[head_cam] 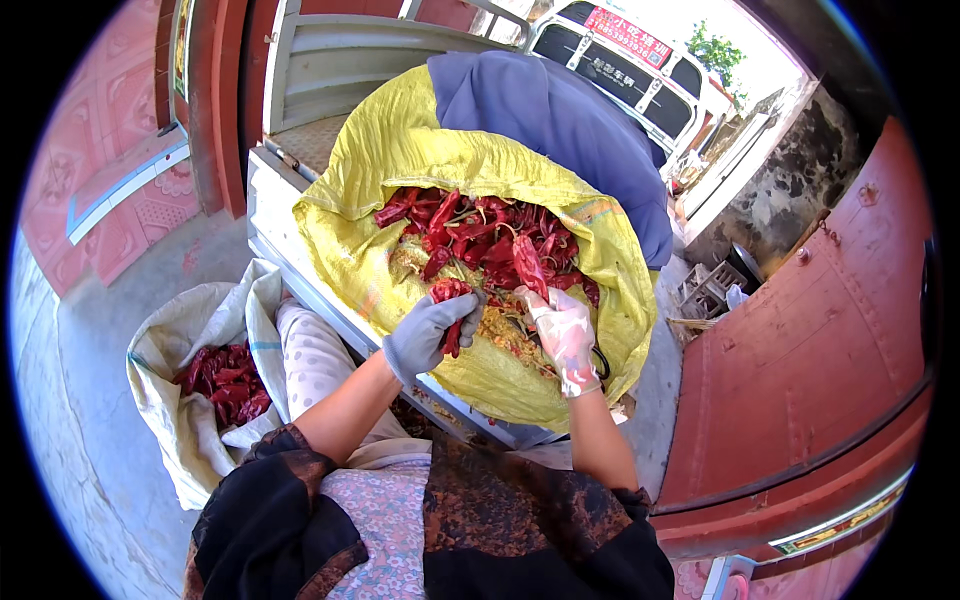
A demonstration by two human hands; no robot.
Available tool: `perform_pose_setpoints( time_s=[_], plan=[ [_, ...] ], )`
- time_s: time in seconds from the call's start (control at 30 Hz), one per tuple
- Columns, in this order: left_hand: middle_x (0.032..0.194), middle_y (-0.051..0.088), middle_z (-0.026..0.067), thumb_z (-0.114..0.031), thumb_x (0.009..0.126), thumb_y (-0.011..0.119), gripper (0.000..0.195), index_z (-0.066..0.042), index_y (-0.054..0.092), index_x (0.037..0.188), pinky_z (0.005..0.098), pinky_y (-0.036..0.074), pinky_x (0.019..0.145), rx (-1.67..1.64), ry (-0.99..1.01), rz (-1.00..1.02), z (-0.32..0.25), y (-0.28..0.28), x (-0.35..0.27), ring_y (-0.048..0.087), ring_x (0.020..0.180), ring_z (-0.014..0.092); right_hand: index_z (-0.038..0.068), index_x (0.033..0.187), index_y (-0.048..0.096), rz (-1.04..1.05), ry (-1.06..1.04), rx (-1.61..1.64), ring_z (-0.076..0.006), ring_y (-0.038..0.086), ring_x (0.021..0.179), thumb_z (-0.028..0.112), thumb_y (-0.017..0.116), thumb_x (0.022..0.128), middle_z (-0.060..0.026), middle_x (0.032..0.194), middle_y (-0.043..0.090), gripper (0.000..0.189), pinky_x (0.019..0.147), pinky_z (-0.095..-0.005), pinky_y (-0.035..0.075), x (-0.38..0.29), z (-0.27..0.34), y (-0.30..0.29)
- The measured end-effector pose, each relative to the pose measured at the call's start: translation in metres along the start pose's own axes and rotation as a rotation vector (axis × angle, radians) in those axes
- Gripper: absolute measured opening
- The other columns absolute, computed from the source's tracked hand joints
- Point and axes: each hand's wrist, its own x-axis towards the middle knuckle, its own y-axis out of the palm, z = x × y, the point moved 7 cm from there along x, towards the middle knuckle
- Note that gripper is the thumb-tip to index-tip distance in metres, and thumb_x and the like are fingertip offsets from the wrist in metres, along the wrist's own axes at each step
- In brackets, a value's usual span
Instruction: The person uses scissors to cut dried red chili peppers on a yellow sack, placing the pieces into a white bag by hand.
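Observation:
My left hand (pixel 435 334), in a grey glove, is closed on dried red chilli peppers (pixel 453 337) that stick out above and below its fingers. In my right hand (pixel 561 337), which wears a pale, pink-stained glove, is one long dried chilli (pixel 529 264), gripped at its lower end and tilted up. Both hands are over an open yellow woven sack (pixel 352 262). A heap of dried chillies (pixel 480 232) fills its far part, with yellow seeds and scraps (pixel 510 334) nearer me. Behind the right hand, a dark loop (pixel 602 364) partly shows.
The yellow sack lies on a metal truck bed (pixel 262 202), against blue-grey cloth (pixel 540 97). A white woven sack (pixel 169 420) with dried chillies (pixel 225 386) stands at my left. A red metal door (pixel 810 352) is on the right, near a crate (pixel 709 289).

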Motion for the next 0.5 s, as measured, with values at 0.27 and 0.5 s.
perform_pose_setpoints(
  time_s=[0.27, 0.5],
  plan=[
    [0.073, 0.053, -0.0013, -0.025, 0.086, 0.061, 0.02, -0.009, 0.056, 0.097, 0.0238, 0.04, 0.054, 0.093, 0.062, -0.046, -0.004, 0.011, 0.009, 0.048, 0.06, 0.009, 0.013, 0.067, 0.051, -0.076, -0.574, -0.916, -0.025, 0.053, 0.053, 0.03, 0.057, 0.08, -0.006, 0.063, 0.053, 0.023, 0.047, -0.0371, 0.043, -0.064, 0.068, 0.034],
    [0.071, 0.058, 0.001, -0.013, 0.083, 0.058, 0.009, -0.006, 0.06, 0.088, 0.0236, 0.043, 0.055, -0.018, 0.079, -0.118, 0.0, 0.009, 0.007, 0.055, 0.061, 0.009, 0.009, 0.067, 0.055, 0.194, -0.617, -0.899, -0.0218, 0.055, 0.058, 0.032, 0.063, 0.078, -0.0072, 0.066, 0.055, 0.027, 0.052, -0.0325, 0.044, -0.064, 0.085, 0.038]
  ],
)
